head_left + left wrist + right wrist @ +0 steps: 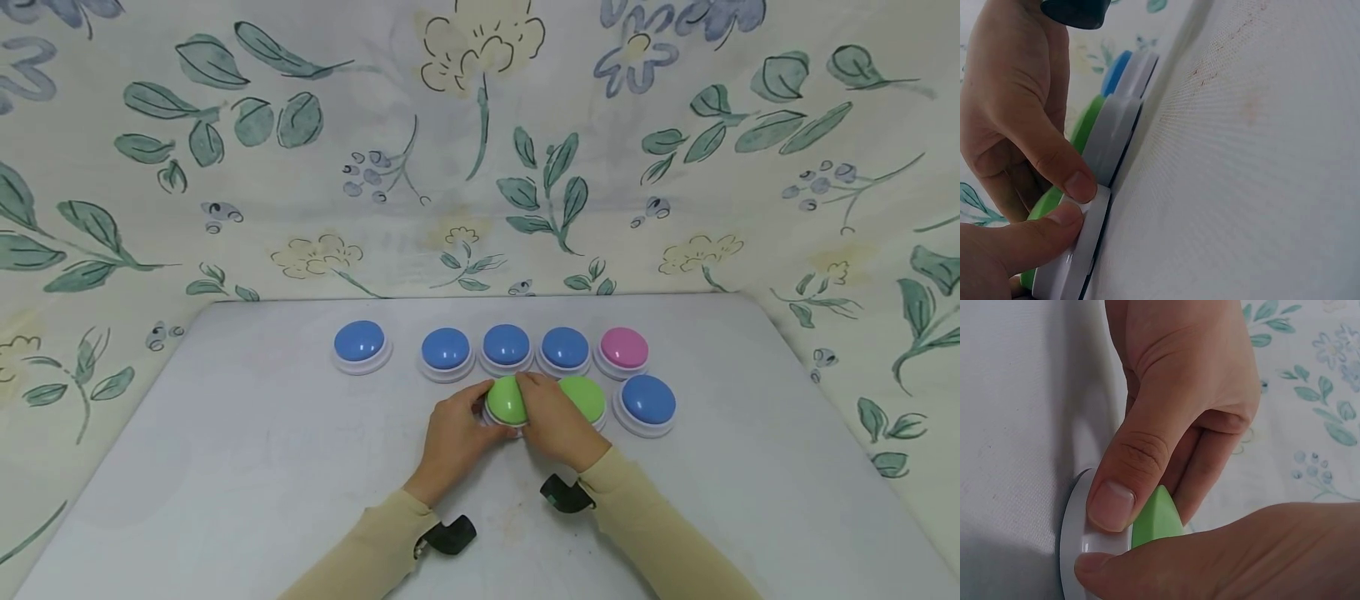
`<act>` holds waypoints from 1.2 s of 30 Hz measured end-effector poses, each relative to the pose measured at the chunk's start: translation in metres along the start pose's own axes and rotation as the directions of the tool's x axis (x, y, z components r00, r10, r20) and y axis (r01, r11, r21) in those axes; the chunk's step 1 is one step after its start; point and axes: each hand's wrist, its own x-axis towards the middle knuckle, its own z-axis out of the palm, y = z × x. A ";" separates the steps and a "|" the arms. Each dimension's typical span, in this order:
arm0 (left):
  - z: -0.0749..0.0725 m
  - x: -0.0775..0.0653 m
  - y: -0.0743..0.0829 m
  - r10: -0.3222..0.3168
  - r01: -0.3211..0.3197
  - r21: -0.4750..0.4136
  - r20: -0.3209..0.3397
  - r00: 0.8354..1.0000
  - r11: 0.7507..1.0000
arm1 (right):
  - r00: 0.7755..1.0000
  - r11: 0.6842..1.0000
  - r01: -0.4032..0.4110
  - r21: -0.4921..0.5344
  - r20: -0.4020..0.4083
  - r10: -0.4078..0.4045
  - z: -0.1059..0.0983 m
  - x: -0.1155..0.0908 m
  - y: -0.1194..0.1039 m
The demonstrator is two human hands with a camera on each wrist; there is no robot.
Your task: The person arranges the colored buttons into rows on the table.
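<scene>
A domed green push button (pixel 506 402) with a white round base is flat on the white table, held from both sides. My left hand (pixel 453 437) grips its left edge, with the thumb on the front of the base and the fingers behind. From the right, my right hand (pixel 558 421) holds the same button, its thumb (pixel 1079 181) on the white base and its fingers over the far side. Both thumbs sit close together on the rim in the right wrist view. A second green button (pixel 585 395) stands right beside it, partly covered by the right hand.
Behind the hands stands a row of blue buttons (pixel 446 349), with a pink button (pixel 624 347) at its right end. Another blue button (pixel 359 341) stands apart at the left, and one more blue button (pixel 648 399) is right of the green pair. Floral cloth (pixel 547 192) surrounds the table.
</scene>
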 end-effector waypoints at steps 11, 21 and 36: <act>-0.001 -0.001 -0.008 0.029 -0.027 -0.070 0.030 0.999 0.997 | 0.999 0.999 0.014 0.034 0.028 -0.015 0.001 0.001 0.001; -0.003 -0.001 -0.007 0.032 -0.030 -0.051 0.036 0.999 0.998 | 0.998 0.997 0.062 0.039 0.031 -0.063 0.000 0.000 0.004; -0.010 -0.001 -0.007 0.024 -0.018 -0.077 0.068 0.997 0.997 | 0.999 0.997 0.026 0.071 0.041 -0.029 -0.002 -0.001 0.001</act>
